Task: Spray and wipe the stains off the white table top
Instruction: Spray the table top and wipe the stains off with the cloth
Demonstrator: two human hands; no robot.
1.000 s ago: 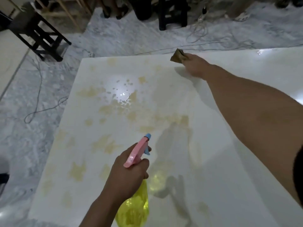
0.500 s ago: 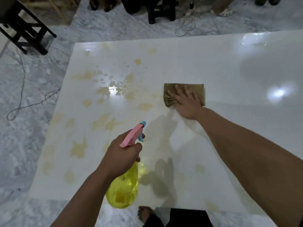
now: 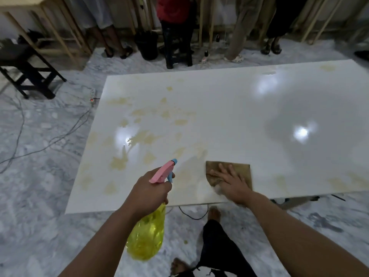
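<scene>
1. The white counter (image 3: 229, 108) is glossy, with ceiling lights glaring off it in three places.
2. Yellowish stains (image 3: 139, 136) are scattered over its left half; fainter ones sit at the near right edge and the far right corner.
3. The right hand (image 3: 231, 182) lies flat, fingers spread, pressing a brown cloth (image 3: 239, 170) onto the counter close to the near edge.
4. The cloth lies mostly flat, bunched a little under the thumb side.
5. The left hand (image 3: 149, 188) is wrapped round the neck of a spray bottle (image 3: 147, 232), held above the near edge, just left of the cloth.
6. The bottle has a clear yellow body, a pink head and a blue nozzle tip aimed toward the stained area.
7. The person's bare feet show on the marble floor (image 3: 40, 196) below the near edge.
8. Cables trail over the floor on the left, past a dark stool (image 3: 26, 70).
9. Several people's legs stand along the far side, beyond the counter.
</scene>
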